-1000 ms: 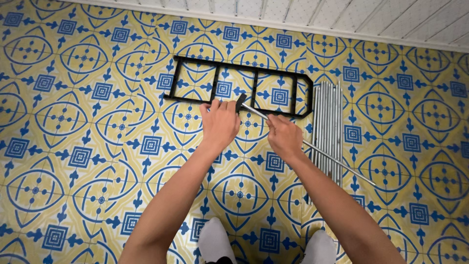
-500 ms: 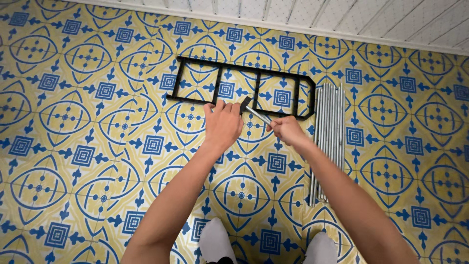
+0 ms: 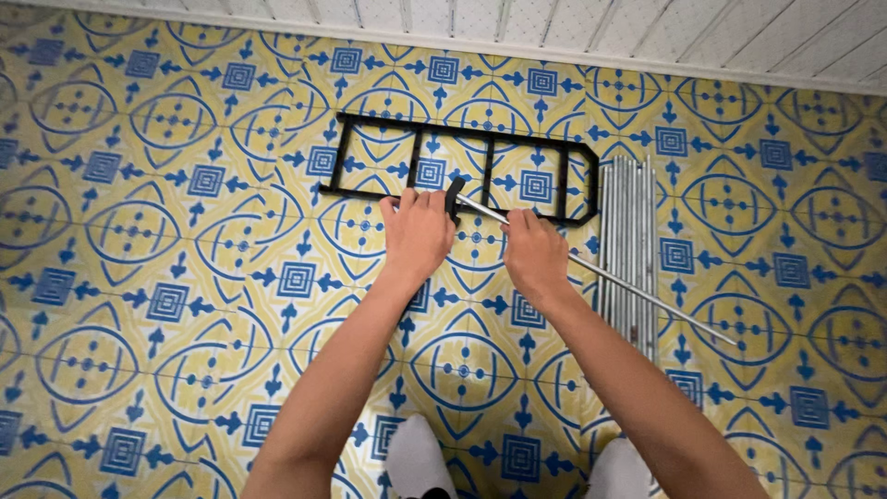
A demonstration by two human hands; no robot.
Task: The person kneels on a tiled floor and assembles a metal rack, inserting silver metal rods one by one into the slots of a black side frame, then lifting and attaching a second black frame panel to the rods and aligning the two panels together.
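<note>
A black plastic frame (image 3: 379, 154) with several open cells lies flat on the patterned tile floor. My left hand (image 3: 418, 231) rests on its near edge, fingers curled over the rail beside a small black socket. My right hand (image 3: 534, 251) grips a silver metal rod (image 3: 647, 298). The rod slants from lower right up to the socket, its tip meeting the frame between my hands.
A bundle of several more silver rods (image 3: 630, 222) lies on the floor right of the frame. A white panelled wall (image 3: 647, 28) and baseboard run along the top. My two feet in white socks (image 3: 420, 457) show at the bottom edge.
My right hand has brought the rod's tip up and left into the frame's socket. The view has shifted slightly; the left hand stays on the frame edge.
</note>
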